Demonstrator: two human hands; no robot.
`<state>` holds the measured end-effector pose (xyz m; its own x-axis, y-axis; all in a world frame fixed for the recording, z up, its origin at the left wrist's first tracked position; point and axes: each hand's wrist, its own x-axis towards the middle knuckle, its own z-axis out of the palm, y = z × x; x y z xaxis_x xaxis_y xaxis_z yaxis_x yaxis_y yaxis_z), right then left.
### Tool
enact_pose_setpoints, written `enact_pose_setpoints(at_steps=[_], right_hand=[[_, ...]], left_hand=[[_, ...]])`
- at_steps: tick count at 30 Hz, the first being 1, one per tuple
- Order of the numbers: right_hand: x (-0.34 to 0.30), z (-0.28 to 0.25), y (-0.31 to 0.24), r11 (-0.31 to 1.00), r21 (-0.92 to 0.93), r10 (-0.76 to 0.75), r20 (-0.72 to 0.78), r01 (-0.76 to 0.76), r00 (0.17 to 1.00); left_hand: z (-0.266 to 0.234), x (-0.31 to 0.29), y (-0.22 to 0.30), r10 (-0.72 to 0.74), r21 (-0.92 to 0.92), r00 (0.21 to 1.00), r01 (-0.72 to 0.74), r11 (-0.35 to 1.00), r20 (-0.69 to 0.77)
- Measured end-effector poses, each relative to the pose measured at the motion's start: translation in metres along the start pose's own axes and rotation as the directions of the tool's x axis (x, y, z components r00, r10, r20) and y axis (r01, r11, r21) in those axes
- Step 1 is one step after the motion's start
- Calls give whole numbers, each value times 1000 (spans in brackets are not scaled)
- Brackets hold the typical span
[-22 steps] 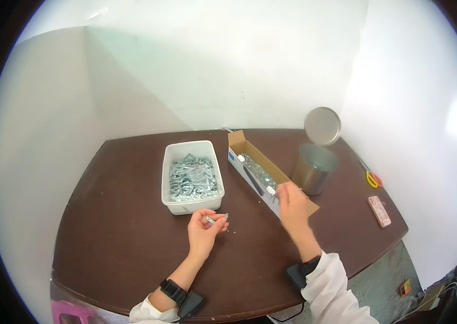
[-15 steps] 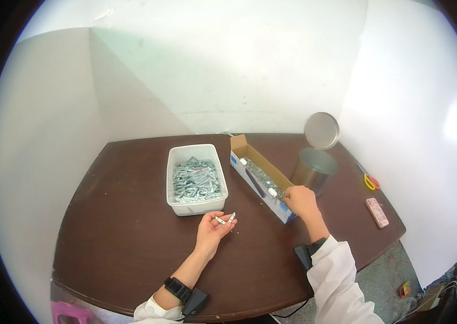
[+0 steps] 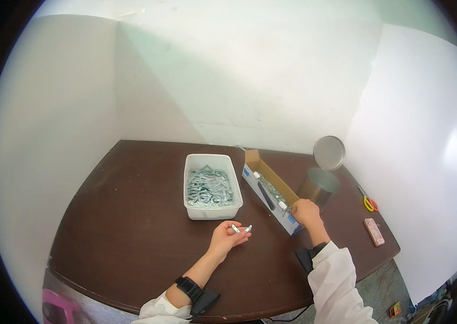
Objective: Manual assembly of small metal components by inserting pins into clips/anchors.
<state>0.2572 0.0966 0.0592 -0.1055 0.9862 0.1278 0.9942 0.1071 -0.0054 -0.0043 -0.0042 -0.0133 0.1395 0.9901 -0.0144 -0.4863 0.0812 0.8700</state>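
Observation:
My left hand (image 3: 225, 241) is closed just in front of a white plastic tub (image 3: 215, 215), palm partly up. Between its fingers are two small silvery metal strips with holes (image 3: 235, 229), their ends sticking out apart. Many similar metal pieces (image 3: 209, 187) fill the tub. My right hand (image 3: 308, 214) reaches into the near end of a long, open cardboard box (image 3: 268, 201), its fingers curled at the rim. Small metal parts (image 3: 271, 190) lie inside that box. The right fingertips are hidden, so what they pinch cannot be made out.
Behind my right hand stands a round metal canister (image 3: 315, 189), with its round lid (image 3: 329, 153) beyond it. Yellow-and-red-handled scissors (image 3: 369, 203) and a phone in a pink case (image 3: 373, 232) lie at the right edge of the brown table (image 3: 131, 216). White panels (image 3: 250, 70) enclose the table.
The whole view has tilted, so everything sits lower in the picture. The metal strips have turned slightly in my left fingers. My right hand stays at the box's near end.

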Motion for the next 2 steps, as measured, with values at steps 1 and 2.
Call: enact_pose_setpoints(at_steps=[1, 2], right_hand=[[-1, -4, -2, 994, 112, 17, -7, -16, 1000], [-2, -4, -1, 980, 201, 23, -146, 7, 989]], left_hand=[[-2, 0, -1, 15, -9, 1000, -15, 1000, 2], [-2, 2, -4, 29, -20, 1000, -28, 999, 7]])
